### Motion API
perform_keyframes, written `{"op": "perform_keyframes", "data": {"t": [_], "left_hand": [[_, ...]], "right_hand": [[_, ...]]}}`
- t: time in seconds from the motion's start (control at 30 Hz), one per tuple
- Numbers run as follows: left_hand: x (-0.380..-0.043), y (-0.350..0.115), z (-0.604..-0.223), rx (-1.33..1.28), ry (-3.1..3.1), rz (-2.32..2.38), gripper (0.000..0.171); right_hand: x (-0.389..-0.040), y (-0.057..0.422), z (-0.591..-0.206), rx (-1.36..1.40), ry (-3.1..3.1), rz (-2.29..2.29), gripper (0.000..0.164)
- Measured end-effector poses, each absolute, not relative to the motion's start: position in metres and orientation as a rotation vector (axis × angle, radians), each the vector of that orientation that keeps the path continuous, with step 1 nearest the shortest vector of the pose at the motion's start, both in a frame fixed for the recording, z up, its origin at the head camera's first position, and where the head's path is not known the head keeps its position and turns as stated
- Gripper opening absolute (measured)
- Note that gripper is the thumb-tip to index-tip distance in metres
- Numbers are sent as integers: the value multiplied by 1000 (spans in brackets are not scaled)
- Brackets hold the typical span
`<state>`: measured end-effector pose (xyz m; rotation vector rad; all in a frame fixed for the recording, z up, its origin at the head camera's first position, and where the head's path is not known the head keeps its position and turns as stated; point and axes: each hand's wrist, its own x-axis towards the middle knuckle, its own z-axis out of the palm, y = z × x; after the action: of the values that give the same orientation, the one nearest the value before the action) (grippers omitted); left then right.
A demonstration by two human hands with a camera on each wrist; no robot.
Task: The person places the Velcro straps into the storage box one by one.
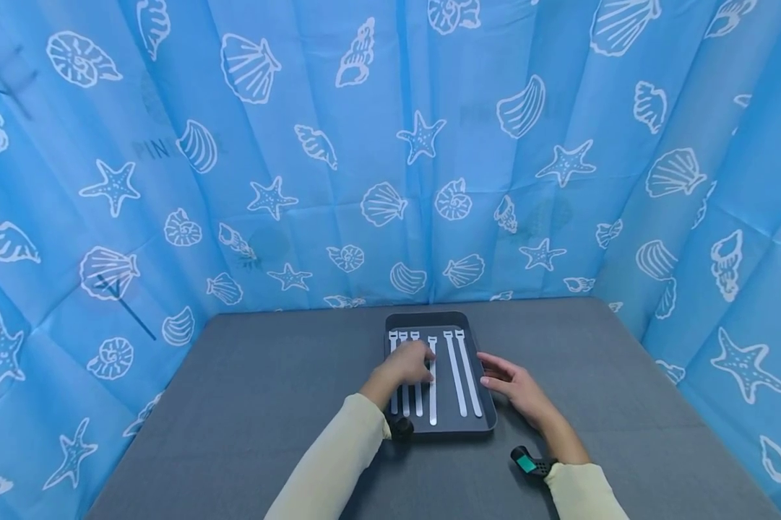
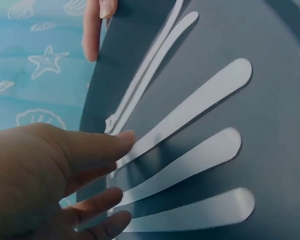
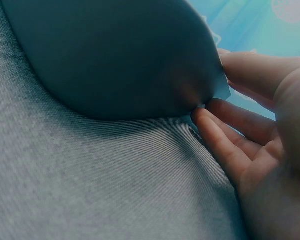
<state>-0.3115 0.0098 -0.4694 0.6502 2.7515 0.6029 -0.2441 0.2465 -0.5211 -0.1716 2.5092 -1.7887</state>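
Several white strap-style cable ties point(image 1: 455, 372), each with a slotted head at the far end, lie lengthwise in a dark grey tray point(image 1: 438, 429). My left hand point(image 1: 408, 362) is over the tray, palm down. Its thumb and forefinger lie on either side of the head end of one middle tie point(image 2: 195, 102), which rests flat on the tray floor. The other left fingers overlap the heads of the ties point(image 2: 200, 207) beside it. At the tray's right side, my right hand point(image 1: 516, 390) rests its extended fingers point(image 3: 222, 142) against the outer wall.
The tray stands on a table with a grey cloth point(image 1: 286, 404). Behind and beside the table hangs a blue curtain point(image 1: 338, 238) with white shells and starfish. A black band with a green patch point(image 1: 527, 463) sits on the right wrist.
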Motion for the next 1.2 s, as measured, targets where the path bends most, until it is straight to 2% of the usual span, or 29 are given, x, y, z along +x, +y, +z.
{"op": "perform_keyframes", "data": {"t": [0.13,0.3,1.2], "left_hand": [[-310,7,-465,759,2736,388,39],[-305,7,-460,772,2677,260,43],[-312,-7,-463,920,2677,504,48]], "right_hand": [[-244,247,-519,-169,2507,-1791,57],[-241,245,-514,-174,2510,-1790,57],[-244,246,-519,-167,2507,-1797,57]]}}
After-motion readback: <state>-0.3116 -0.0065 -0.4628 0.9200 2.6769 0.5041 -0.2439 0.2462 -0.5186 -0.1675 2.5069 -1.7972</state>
